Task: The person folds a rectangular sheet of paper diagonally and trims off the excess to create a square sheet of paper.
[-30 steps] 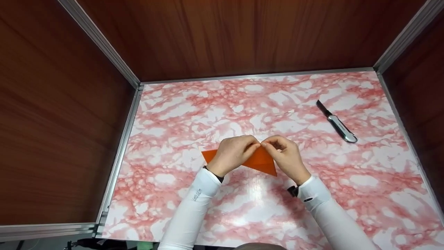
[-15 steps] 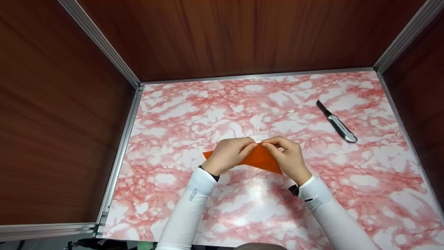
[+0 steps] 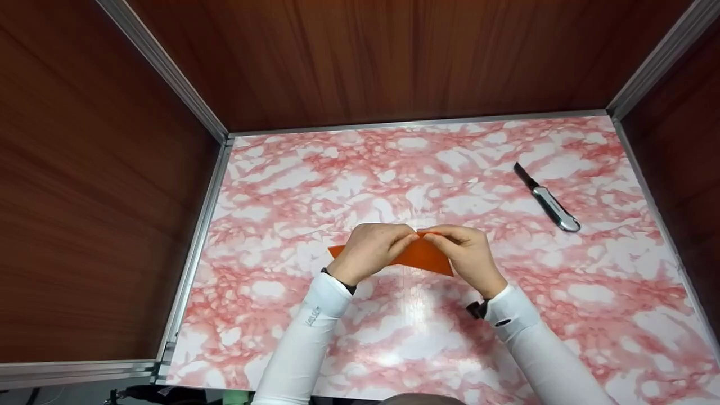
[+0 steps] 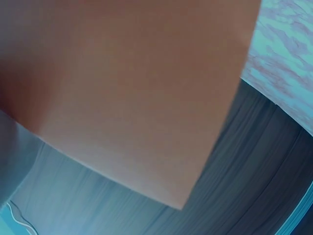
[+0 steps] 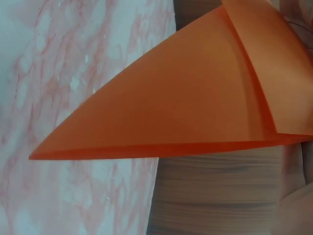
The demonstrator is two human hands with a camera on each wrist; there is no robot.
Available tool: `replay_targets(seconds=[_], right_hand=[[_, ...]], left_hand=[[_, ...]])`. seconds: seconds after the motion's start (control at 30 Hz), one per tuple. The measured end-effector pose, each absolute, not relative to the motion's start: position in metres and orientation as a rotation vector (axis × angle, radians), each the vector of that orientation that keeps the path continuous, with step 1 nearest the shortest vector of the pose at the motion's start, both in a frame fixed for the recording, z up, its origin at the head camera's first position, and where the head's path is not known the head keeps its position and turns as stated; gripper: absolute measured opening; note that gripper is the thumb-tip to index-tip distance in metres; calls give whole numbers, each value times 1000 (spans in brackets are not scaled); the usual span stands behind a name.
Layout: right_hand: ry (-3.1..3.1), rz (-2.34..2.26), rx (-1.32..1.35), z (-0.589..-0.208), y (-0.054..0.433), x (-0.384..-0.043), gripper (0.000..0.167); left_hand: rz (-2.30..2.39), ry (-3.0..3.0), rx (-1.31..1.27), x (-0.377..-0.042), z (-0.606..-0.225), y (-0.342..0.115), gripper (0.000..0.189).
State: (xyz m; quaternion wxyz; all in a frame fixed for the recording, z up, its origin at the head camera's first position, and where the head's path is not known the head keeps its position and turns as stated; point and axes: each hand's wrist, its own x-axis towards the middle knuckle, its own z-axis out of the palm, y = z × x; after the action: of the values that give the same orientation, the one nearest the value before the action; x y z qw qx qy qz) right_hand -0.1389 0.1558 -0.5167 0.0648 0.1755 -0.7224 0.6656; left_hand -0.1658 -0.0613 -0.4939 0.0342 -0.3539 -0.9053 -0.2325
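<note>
A folded sheet of orange paper (image 3: 424,259) is held up between both hands near the middle of the table. My left hand (image 3: 374,250) pinches its upper edge between thumb and fingers, and a paper corner sticks out to the left behind that hand. Close beside it, my right hand (image 3: 464,247) pinches the same edge with thumb and forefinger. In the right wrist view the paper (image 5: 171,107) tapers to a point, with a folded flap by the fingers. The left wrist view is mostly filled by the paper (image 4: 137,107), and the left fingers are hidden there.
A utility knife (image 3: 554,208) with its blade out lies at the right of the red-and-white marbled table (image 3: 337,174). Brown wood-grain panels (image 3: 360,62) in metal frames wall the table at the back and both sides.
The hands shifted slightly apart and left along the paper's top edge. The paper's lower right corner rose a little, and the right forefinger straightened across the top.
</note>
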Motion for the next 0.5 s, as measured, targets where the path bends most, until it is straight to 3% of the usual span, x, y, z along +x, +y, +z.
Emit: replay_targets(seconds=[0.5], right_hand=[[-2165, 1967, 378, -523, 169, -141, 15]], left_hand=[[-693, -2844, -1071, -167, -501, -88, 27]])
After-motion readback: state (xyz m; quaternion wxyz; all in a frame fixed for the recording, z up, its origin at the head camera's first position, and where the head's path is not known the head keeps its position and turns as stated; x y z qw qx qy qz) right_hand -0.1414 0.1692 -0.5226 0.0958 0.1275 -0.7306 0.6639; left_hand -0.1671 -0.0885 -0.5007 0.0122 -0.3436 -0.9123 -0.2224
